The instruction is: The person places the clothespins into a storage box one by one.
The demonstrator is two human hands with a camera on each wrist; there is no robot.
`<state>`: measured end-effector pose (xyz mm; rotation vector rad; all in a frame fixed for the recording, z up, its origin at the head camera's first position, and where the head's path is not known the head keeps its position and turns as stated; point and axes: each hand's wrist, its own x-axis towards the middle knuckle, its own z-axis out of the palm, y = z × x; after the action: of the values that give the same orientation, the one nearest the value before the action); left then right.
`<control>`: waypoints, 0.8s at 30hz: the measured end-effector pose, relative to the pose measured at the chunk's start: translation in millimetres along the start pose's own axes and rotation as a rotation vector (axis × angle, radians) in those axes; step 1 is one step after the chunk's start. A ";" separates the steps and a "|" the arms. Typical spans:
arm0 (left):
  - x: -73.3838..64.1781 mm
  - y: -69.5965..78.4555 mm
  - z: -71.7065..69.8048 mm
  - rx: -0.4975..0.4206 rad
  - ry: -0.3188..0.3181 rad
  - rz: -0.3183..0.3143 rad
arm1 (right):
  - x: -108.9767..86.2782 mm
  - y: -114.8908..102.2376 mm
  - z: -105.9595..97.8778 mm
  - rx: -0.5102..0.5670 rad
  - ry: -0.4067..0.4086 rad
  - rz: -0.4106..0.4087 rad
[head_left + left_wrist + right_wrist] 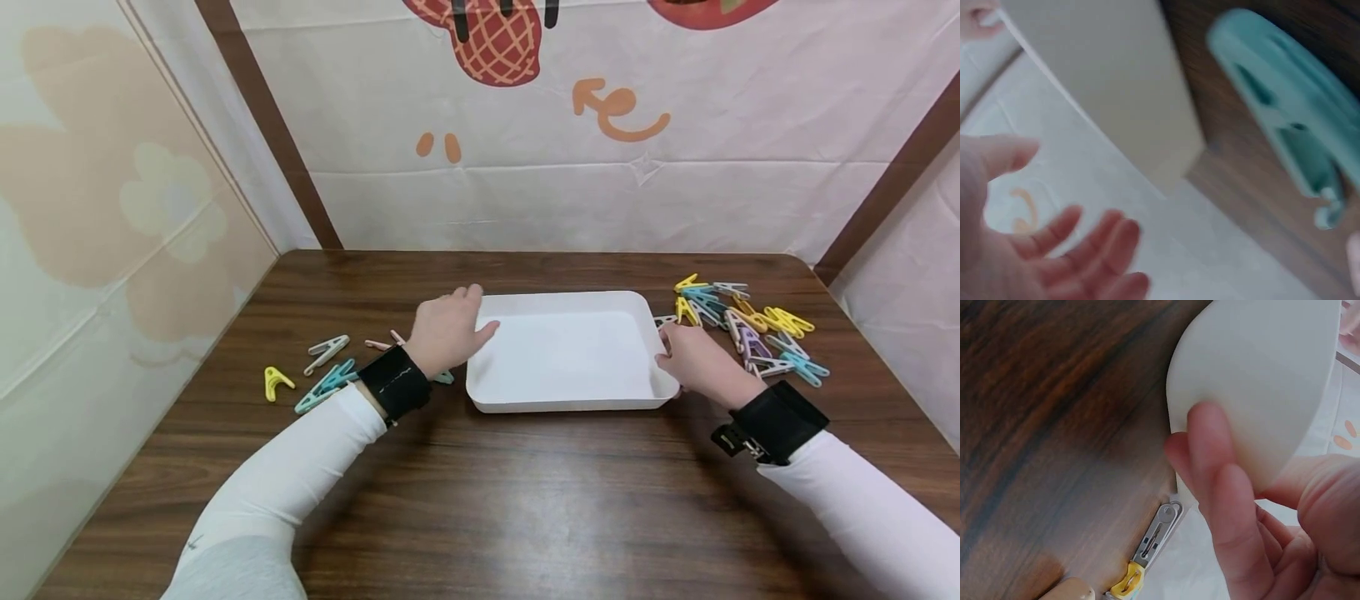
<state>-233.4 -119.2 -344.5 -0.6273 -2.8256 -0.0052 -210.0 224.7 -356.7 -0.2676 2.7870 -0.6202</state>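
A white rectangular tray [562, 354] sits on the wooden table. My right hand [697, 358] holds its right edge; the right wrist view shows the fingers [1210, 444] against the outer wall of the tray [1260, 369] and the thumb over the rim. At the tray's left end is my left hand [447, 331], its fingers spread and relaxed. The left wrist view shows that hand [1060, 250] apart from the tray wall [1104, 75], holding nothing. A teal clothespin [1291, 100] lies close by on the table.
Left of the tray lie a yellow clothespin [276, 382], a grey one [326, 353], teal ones [326, 386] and pink ones partly behind the left hand. Several mixed clothespins [742, 329] are heaped at the right. Behind the table hangs a printed white cloth [525, 200].
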 end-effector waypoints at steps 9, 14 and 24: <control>6.2 -16.6 20.4 -0.160 -0.398 -0.217 | -5.6 -2.5 1.9 0.020 -0.022 -0.003; 9.7 -19.0 25.9 -0.234 -0.480 -0.263 | -8.4 -2.0 4.6 0.029 -0.029 -0.010; 9.0 -15.5 28.4 -0.229 -0.483 -0.253 | -10.8 -0.6 0.7 -0.017 -0.009 -0.054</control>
<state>-254.5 -127.9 -369.2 -0.3428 -3.3896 -0.2590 -199.5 226.5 -354.7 -0.3489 2.7853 -0.6067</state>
